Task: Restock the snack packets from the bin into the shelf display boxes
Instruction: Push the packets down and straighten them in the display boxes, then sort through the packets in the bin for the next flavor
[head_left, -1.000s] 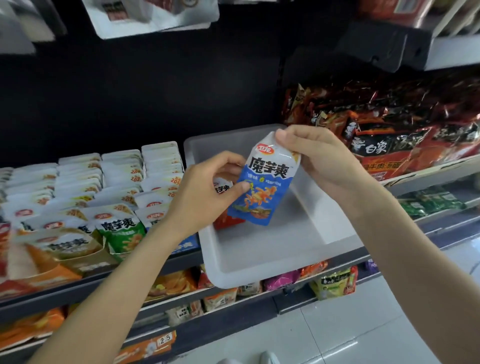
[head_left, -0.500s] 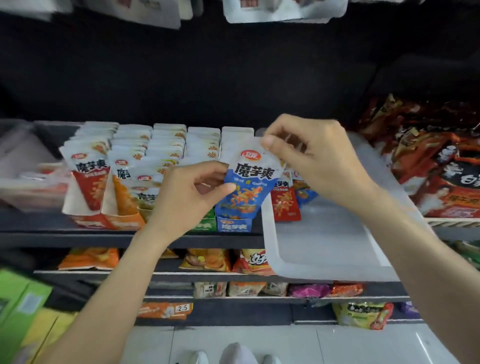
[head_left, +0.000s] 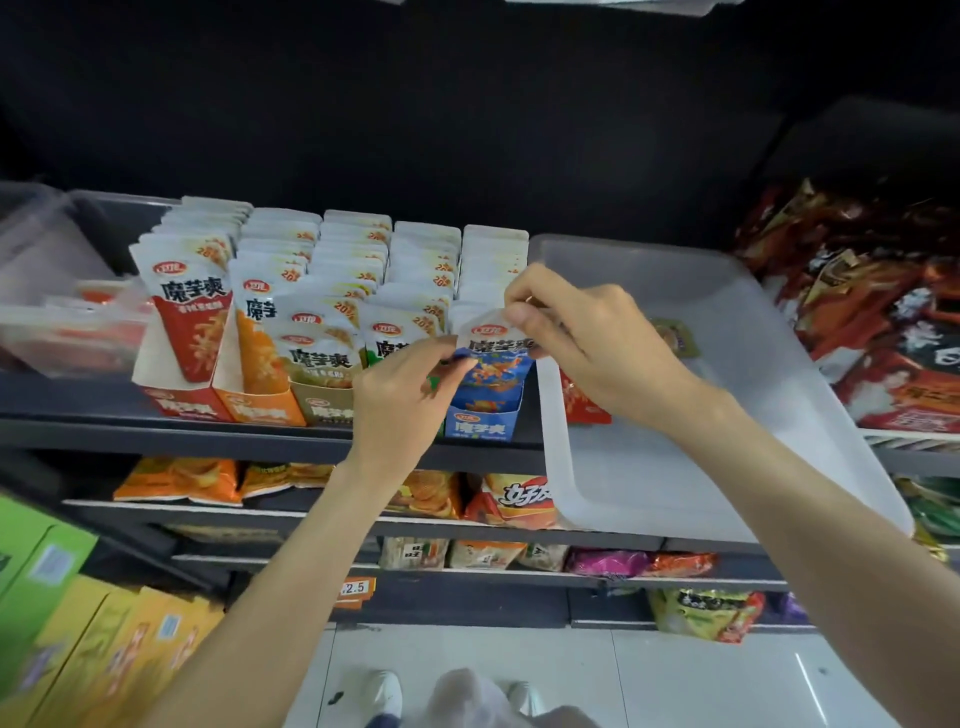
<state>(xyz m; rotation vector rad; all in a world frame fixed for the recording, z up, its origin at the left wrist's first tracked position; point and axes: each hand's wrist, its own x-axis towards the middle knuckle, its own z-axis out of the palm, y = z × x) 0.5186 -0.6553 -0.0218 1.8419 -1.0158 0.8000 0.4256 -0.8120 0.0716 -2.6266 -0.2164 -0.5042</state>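
Note:
A blue snack packet (head_left: 491, 366) stands at the front of the blue display box (head_left: 480, 426) on the shelf. My right hand (head_left: 587, 338) pinches its white top edge. My left hand (head_left: 400, 400) holds its left side from the front. To the left stand the green, brown (head_left: 322, 405), orange (head_left: 260, 410) and red (head_left: 187, 402) display boxes, each with rows of packets. The white bin (head_left: 727, 405) lies on the shelf right of the blue box, with a red packet (head_left: 584, 402) and a small yellowish packet (head_left: 675, 338) in it.
A clear plastic bin (head_left: 57, 312) sits at the shelf's left end. Dark red noodle bags (head_left: 872, 312) are stacked to the right. Lower shelves hold chip bags (head_left: 182, 478). Green and yellow cartons (head_left: 62, 623) stand at lower left. White floor tiles lie below.
Both hands have carried the blue packet left from above the white bin and lowered it into the blue display box. The view has swung left to the display boxes.

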